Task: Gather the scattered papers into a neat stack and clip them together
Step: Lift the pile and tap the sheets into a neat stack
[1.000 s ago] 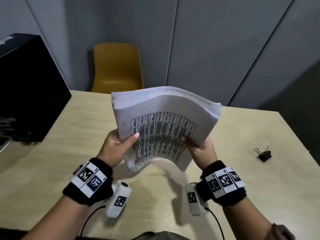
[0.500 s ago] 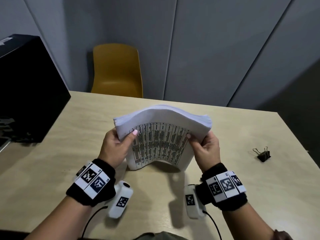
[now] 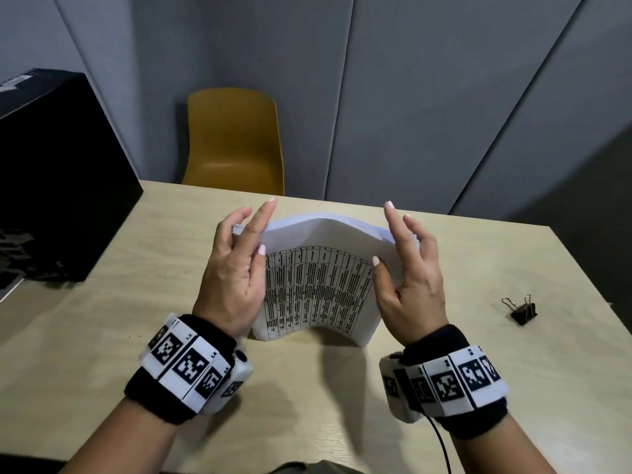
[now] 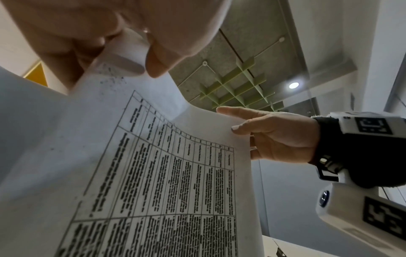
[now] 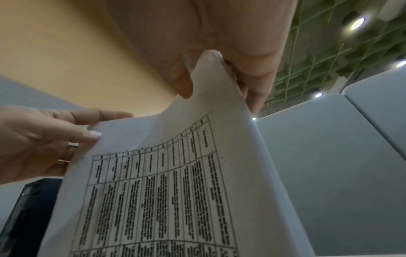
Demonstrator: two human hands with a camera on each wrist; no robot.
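Observation:
A thick stack of white papers (image 3: 318, 285) with a printed table on its front sheet stands on its lower edge on the wooden table (image 3: 136, 302), bowed toward me. My left hand (image 3: 265, 230) lies along its left edge with fingers straight and the thumb on the front sheet. My right hand (image 3: 383, 232) mirrors it on the right edge. In the left wrist view the stack (image 4: 153, 173) fills the frame with the right hand (image 4: 274, 135) beyond it. The right wrist view shows the stack (image 5: 175, 191) and the left hand (image 5: 44, 139). A black binder clip (image 3: 521, 311) lies on the table to the right, apart from both hands.
A large black box (image 3: 51, 183) sits on the table's left side. A yellow chair (image 3: 236, 142) stands behind the far edge, before grey wall panels. Bare tabletop lies between the stack and the clip.
The stack came down from mid-air and now stands on the table. Both hands slid up its sides, and their curled grip gave way to straight fingers.

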